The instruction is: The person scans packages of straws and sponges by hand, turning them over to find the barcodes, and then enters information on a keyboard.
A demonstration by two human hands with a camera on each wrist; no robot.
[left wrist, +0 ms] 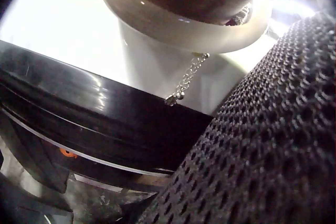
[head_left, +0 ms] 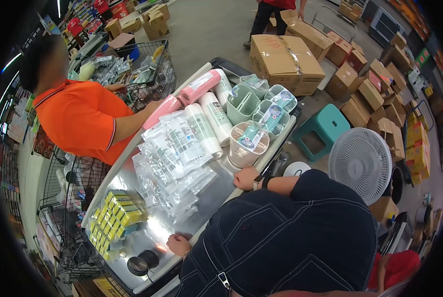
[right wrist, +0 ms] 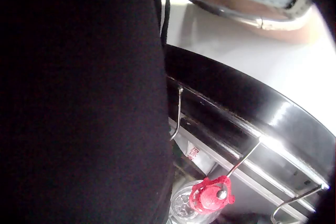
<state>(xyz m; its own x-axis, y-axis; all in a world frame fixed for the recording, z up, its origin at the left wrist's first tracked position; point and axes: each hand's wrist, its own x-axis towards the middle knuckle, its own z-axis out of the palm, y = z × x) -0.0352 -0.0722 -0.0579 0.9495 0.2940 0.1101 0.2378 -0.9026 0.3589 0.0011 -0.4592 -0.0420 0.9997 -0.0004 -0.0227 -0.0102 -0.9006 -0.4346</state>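
In the head view my left hand (head_left: 179,245) rests at the near edge of the metal-topped counter (head_left: 214,184), its fingers loosely bent around nothing. Farther right along that edge rests my right hand (head_left: 245,178), also holding nothing, close to a beige bin (head_left: 247,144). Clear plastic packets (head_left: 174,143) lie in an overlapping pile beyond both hands. The left wrist view shows a pale bangle (left wrist: 231,40) with a small chain over the white edge; its fingers are hidden. A metal bracelet (right wrist: 262,23) crosses the right wrist view, fingers out of sight.
White rolls (head_left: 201,129), pink rolls (head_left: 201,85) and green bins (head_left: 242,103) stand across the counter's far end. Yellow boxes (head_left: 113,222) and a black round object (head_left: 138,266) are at left. A person in orange (head_left: 80,116) touches a pink roll. A fan (head_left: 360,166) stands at right.
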